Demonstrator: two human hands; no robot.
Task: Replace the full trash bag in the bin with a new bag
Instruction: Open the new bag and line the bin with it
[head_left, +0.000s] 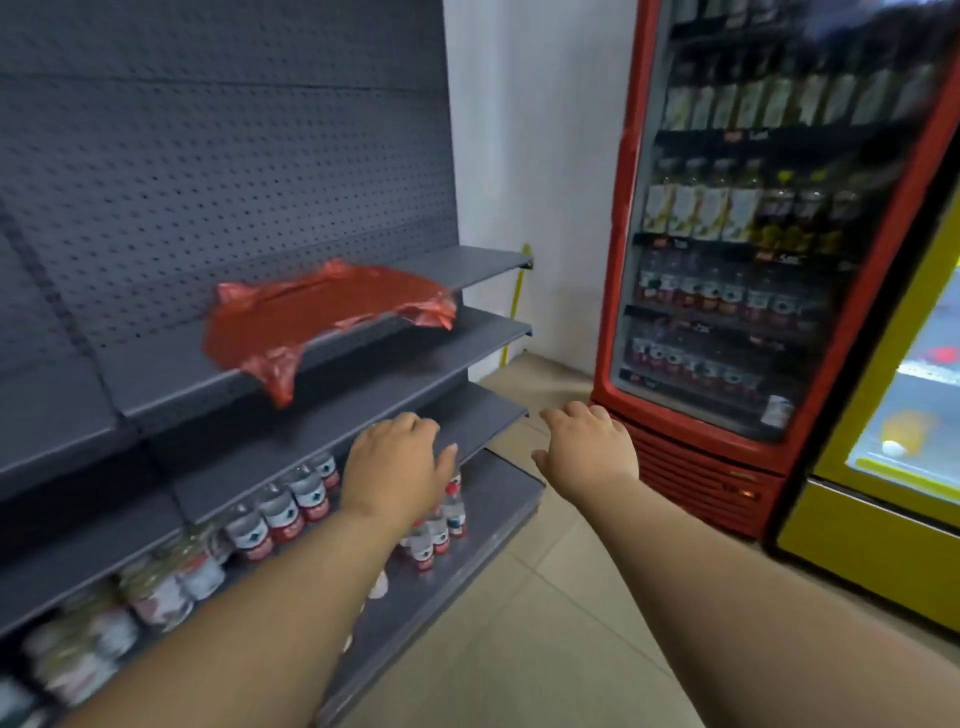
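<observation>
A flat red plastic bag (317, 317) lies on a grey metal shelf (467, 265), with one corner hanging over the shelf's front edge. My left hand (397, 460) is stretched out below and to the right of the bag, fingers apart, holding nothing. My right hand (589, 441) reaches forward beside it over the floor, also empty with fingers loosely spread. Neither hand touches the bag. No trash bin is in view.
The grey shelving unit has lower shelves (483, 405); the bottom one holds several water bottles (291, 506). A red drinks fridge (753, 249) stands to the right, a yellow one (883, 519) beside it. Beige floor tiles (519, 623) lie between shelving and fridges.
</observation>
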